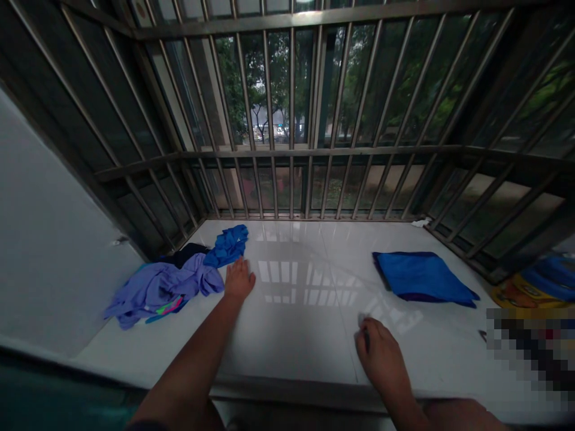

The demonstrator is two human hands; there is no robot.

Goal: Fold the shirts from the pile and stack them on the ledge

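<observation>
My left hand (239,279) reaches across the white ledge, fingers stretched out, their tips at the lower edge of a crumpled blue garment (228,244). Whether they press on the cloth I cannot tell. Left of it lies a heap with a crumpled lavender garment (157,290) on top and a black cloth (191,254) behind. My right hand (381,350) rests on the ledge with its fingers curled in; a dark gap shows beside the thumb, and no object is seen in it. Beyond that hand a blue garment (420,275) with dark trim lies folded flat.
The glossy white ledge (296,335) ends at metal window bars (291,120) at the back. A white wall (49,239) stands at the left. A yellow and blue package (539,281) sits at the right, beside a blurred-out patch. A small white scrap (421,222) lies in the back right corner.
</observation>
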